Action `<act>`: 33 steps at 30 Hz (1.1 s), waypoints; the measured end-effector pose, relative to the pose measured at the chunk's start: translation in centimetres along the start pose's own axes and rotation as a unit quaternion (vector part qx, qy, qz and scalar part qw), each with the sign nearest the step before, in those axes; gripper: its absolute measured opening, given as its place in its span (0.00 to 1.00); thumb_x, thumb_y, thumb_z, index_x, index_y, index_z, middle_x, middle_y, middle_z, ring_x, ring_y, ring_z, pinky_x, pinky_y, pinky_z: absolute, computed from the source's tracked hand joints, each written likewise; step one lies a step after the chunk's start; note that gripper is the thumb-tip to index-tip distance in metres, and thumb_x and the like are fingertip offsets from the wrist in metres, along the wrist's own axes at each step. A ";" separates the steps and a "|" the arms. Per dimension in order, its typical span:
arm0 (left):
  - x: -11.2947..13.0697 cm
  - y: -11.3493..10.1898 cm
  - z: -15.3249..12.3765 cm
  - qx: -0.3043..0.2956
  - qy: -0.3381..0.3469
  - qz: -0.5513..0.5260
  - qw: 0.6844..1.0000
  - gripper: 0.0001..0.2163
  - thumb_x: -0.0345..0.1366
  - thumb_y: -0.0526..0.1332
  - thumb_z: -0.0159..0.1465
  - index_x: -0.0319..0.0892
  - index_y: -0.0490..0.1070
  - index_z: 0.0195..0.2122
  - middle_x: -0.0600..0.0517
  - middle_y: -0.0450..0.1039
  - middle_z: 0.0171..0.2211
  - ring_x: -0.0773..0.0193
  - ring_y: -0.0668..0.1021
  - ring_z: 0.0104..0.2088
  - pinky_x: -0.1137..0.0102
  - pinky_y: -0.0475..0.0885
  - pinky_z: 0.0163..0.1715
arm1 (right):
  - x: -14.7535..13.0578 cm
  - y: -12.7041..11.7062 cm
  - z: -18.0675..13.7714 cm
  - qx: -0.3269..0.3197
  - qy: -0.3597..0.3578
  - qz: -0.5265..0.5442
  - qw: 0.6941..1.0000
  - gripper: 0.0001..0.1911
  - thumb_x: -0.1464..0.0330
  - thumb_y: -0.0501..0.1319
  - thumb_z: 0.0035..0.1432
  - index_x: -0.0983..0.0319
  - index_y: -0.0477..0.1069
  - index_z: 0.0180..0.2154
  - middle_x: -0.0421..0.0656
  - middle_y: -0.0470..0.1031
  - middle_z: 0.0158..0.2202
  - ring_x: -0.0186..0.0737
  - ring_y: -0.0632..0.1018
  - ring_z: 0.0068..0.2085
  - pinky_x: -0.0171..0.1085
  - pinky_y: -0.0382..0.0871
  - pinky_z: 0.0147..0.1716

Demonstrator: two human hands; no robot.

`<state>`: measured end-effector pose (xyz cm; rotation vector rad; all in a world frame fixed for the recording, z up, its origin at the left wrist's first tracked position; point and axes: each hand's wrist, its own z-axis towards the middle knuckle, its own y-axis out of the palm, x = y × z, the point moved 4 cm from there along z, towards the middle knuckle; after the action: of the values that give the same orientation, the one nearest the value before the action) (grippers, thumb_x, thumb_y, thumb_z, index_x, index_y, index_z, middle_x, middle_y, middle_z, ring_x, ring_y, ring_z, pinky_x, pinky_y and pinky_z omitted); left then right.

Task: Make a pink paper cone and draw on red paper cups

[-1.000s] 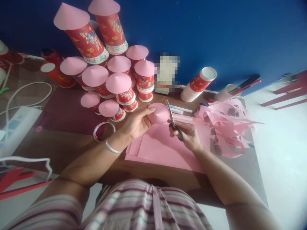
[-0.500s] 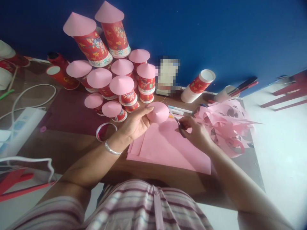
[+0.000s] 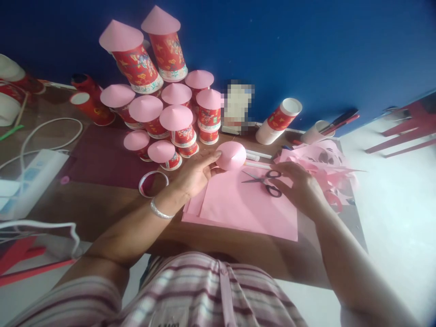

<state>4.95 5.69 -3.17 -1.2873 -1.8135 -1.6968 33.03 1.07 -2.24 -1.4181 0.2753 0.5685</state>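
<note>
Two hands at a brown table. Left hand: fingertips and thumb pinch the near edge of a pink cone, held just above the far edge of the sheets; bracelet on the wrist. Right hand: palm down, fingers loose and spread, holding nothing; fingertips lie just beside the scissor handles, contact not discernible. Scissors: flat on the sheets, blades slightly parted, tips pointing toward the left hand, lying between the two hands and just in front of the cone. Sheets: pink paper, stacked, squared to the near table edge. Scraps: heap of cut pink paper, beyond and partly under the right hand. Capped cups: a cluster of red printed cups topped with pink cones, some stacked tall, behind the left hand against the blue wall. Tape ring: just left of the left wrist. Bare cup: on its side, behind the scissors. Markers: beside the cone. Power strip: far left.
</note>
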 end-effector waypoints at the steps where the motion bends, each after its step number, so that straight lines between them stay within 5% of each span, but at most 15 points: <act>1: 0.0 0.1 -0.1 -0.006 -0.002 0.013 1.000 0.09 0.41 0.75 0.58 0.42 0.82 0.34 0.48 0.82 0.42 0.59 0.81 0.44 0.64 0.77 0.44 | -0.6 0.1 0.5 0.004 0.022 0.102 0.995 0.17 0.56 0.66 0.64 0.55 0.80 0.52 0.49 0.81 0.50 0.51 0.82 0.48 0.49 0.80 0.45; 6: -0.4 0.4 -0.4 -0.045 -0.012 0.095 0.994 0.11 0.43 0.74 0.59 0.40 0.82 0.34 0.49 0.81 0.37 0.63 0.79 0.40 0.68 0.74 0.44 | -4.7 3.0 2.9 -0.067 0.088 0.468 0.877 0.26 0.50 0.75 0.52 0.59 0.82 0.47 0.47 0.83 0.46 0.47 0.82 0.47 0.44 0.78 0.45; 12: -0.4 -0.3 -0.9 -0.052 0.000 0.195 0.979 0.12 0.44 0.74 0.59 0.40 0.80 0.31 0.51 0.80 0.33 0.63 0.78 0.38 0.67 0.70 0.44 | -7.6 6.2 3.6 -0.160 0.105 0.567 0.801 0.23 0.53 0.80 0.44 0.61 0.82 0.36 0.43 0.83 0.35 0.43 0.80 0.40 0.43 0.75 0.46; 16: -0.4 0.0 -1.0 -0.058 -0.007 0.210 0.976 0.13 0.45 0.75 0.57 0.41 0.80 0.30 0.52 0.79 0.31 0.66 0.76 0.36 0.68 0.68 0.42 | -7.6 7.0 3.3 -0.156 0.124 0.578 0.791 0.20 0.55 0.81 0.44 0.61 0.81 0.31 0.40 0.81 0.30 0.39 0.78 0.35 0.42 0.74 0.45; 25: -1.0 -0.2 -0.1 -0.067 -0.039 0.143 0.987 0.13 0.44 0.75 0.57 0.39 0.80 0.32 0.50 0.80 0.33 0.63 0.78 0.38 0.67 0.71 0.45 | -7.0 7.5 3.3 -0.151 0.097 0.609 0.773 0.25 0.47 0.75 0.52 0.61 0.83 0.39 0.46 0.83 0.38 0.45 0.81 0.44 0.45 0.74 0.52; 28: -1.0 -0.4 0.2 -0.066 -0.040 0.124 0.989 0.13 0.44 0.74 0.58 0.38 0.81 0.33 0.48 0.81 0.34 0.62 0.79 0.39 0.65 0.72 0.47 | -6.4 7.6 3.8 -0.109 0.104 0.603 0.783 0.24 0.46 0.71 0.56 0.61 0.81 0.36 0.43 0.81 0.33 0.41 0.79 0.39 0.42 0.74 0.46; 33: -1.3 -0.9 0.4 -0.036 -0.056 0.116 0.991 0.14 0.44 0.76 0.56 0.39 0.82 0.35 0.50 0.80 0.33 0.62 0.79 0.38 0.66 0.72 0.44 | -5.4 7.9 4.2 -0.042 0.136 0.578 0.803 0.21 0.51 0.78 0.48 0.60 0.78 0.25 0.38 0.75 0.27 0.35 0.73 0.31 0.38 0.70 0.38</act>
<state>5.08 5.68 -4.83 -1.5845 -1.5997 -1.6035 23.70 4.41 -5.58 -1.2937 1.4194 1.3703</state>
